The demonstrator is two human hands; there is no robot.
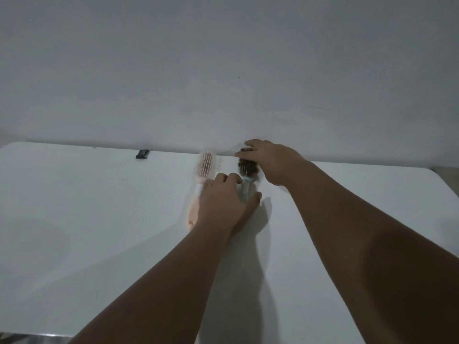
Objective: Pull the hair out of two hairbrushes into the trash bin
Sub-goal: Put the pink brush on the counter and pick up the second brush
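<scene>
Head view: looked down across a white worktop (87, 207) filling the lower half of the frame, backed by a bare pale wall (223, 58). Found two hairbrushes side by side near the centre, close to the worktop's far edge: a pink paddle brush (206, 165) on the left with bristles showing, and just right of it a round brush (247, 167) matted with dark hair (246, 163). Caught the left hand (223, 197) wrapped around the round brush's pale handle, fingers on one side and thumb on the other, hiding part of the pink handle. Caught the right hand (270, 162) laid over the round brush's head, fingers curled down around its far end; could not tell whether pinching hair or only bristles. Noted a small dark object (142, 154) at the far edge, left of centre, well apart from both brushes. Blurred slightly around the hands.
</scene>
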